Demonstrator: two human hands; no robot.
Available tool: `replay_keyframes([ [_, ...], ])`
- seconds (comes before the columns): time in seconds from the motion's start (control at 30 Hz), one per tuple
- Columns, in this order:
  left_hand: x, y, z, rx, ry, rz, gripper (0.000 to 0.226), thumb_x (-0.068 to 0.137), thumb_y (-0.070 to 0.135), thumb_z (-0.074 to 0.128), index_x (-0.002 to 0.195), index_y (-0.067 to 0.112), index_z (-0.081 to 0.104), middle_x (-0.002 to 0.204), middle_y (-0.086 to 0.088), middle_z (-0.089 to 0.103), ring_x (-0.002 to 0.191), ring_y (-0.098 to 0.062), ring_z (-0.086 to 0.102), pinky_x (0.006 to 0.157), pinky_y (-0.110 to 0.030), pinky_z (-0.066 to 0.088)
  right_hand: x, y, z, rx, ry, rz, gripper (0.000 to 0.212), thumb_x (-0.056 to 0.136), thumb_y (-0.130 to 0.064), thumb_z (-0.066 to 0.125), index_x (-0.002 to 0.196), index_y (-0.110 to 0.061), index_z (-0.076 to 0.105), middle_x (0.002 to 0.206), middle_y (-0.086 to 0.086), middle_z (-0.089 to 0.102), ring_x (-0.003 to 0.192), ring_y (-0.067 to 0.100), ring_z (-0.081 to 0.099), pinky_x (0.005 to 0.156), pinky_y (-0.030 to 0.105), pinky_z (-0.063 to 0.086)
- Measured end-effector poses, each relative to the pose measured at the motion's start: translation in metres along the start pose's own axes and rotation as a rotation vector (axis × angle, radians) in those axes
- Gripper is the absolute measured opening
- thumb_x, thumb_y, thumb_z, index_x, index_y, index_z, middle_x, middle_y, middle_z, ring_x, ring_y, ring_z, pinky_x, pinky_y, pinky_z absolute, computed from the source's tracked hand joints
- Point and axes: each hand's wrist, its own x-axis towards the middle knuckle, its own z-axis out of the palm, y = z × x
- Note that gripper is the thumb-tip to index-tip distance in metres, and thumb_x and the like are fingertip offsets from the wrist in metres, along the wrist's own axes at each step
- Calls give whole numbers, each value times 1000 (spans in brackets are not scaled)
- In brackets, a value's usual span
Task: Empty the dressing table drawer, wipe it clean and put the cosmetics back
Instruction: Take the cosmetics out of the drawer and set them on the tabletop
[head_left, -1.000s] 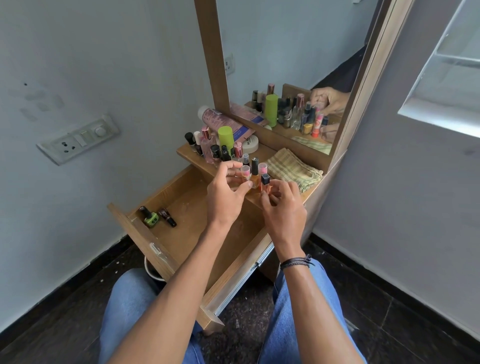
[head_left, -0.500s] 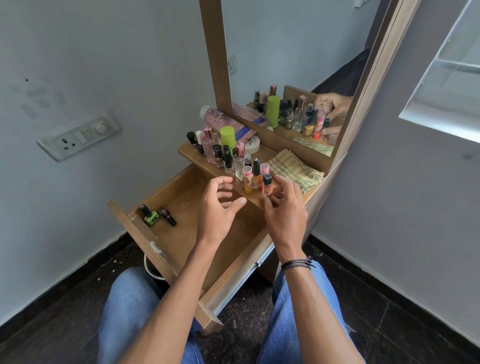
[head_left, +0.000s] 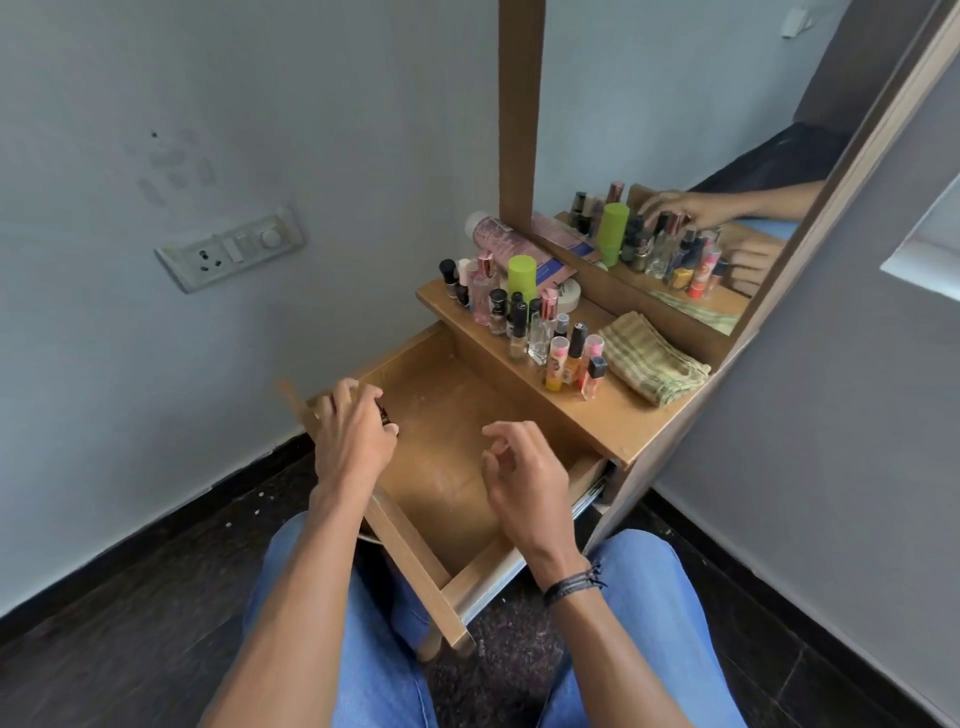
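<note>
Reaching into the far-left corner of the open drawer (head_left: 452, 426), the left hand (head_left: 353, 436) has its fingers curled down round a small dark bottle (head_left: 384, 415). Only the bottle's dark end shows beside the thumb, pointing toward the drawer's middle; how the rest lies is hidden. The right hand (head_left: 524, 473) hovers above the drawer's near-right part, its fingers loosely bent and holding nothing. The drawer is pulled out toward the person, its long axis running from its front panel to under the tabletop (head_left: 613, 415).

The cosmetics (head_left: 524, 317) stand upright in a cluster along the tabletop's left and front edge. A pink tube (head_left: 498, 241) lies on its side at the back-left corner, against the mirror (head_left: 675, 130). Print on the tube and bottles is too small to read. A folded green striped cloth (head_left: 649, 364) lies at the tabletop's right end.
</note>
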Motion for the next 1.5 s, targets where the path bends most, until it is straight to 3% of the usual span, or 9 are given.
replay_keyframes([
  [0.13,12,-2,7,202,-19,105,65,88,28,73,144,11,44,156,-15,29,134,-34,38,105,-42,45,-7,6,12,-183,-236,19,38,91,-15,66,127,-26,60,113,-11,61,98,7,60,80,28,57],
  [0.33,26,3,0,291,-95,111,27,88,8,69,114,9,64,146,-13,33,127,-32,35,94,-38,52,-5,6,17,-304,-275,52,41,92,-27,67,132,-30,57,118,-12,63,102,8,61,79,26,58],
  [0.43,23,2,5,294,-85,121,18,87,6,70,105,11,67,139,-12,38,121,-31,38,86,-36,55,-6,5,18,-324,-281,47,41,92,-28,66,132,-30,56,120,-11,63,103,9,61,78,28,58],
  [0.7,26,3,5,376,-232,120,32,93,9,67,125,9,66,133,-12,50,118,-33,50,89,-45,55,-7,3,16,-336,-297,56,41,92,-29,65,133,-28,57,118,-10,65,103,12,62,74,30,58],
  [1.0,30,2,7,382,-278,121,27,95,6,62,123,8,63,122,-10,60,117,-33,54,84,-44,55,-9,1,14,-337,-299,54,40,92,-28,66,131,-27,59,112,-10,66,99,12,62,70,28,55],
  [1.2,45,1,10,282,-319,93,43,99,13,58,140,12,46,135,-14,52,123,-35,53,90,-49,54,-9,0,14,-344,-290,59,37,92,-28,65,128,-28,60,108,-11,67,97,10,62,71,28,56],
  [1.4,51,4,15,334,-368,104,41,102,22,56,141,14,49,139,-15,47,128,-35,45,92,-45,50,-9,1,15,-352,-288,59,35,94,-30,62,129,-29,59,107,-14,66,97,8,60,73,28,58],
  [1.5,51,2,17,373,-398,121,47,99,17,60,143,17,47,139,-16,44,129,-36,41,92,-44,51,-9,2,16,-354,-281,56,34,93,-30,63,127,-29,61,107,-13,67,94,7,61,72,28,58],
])
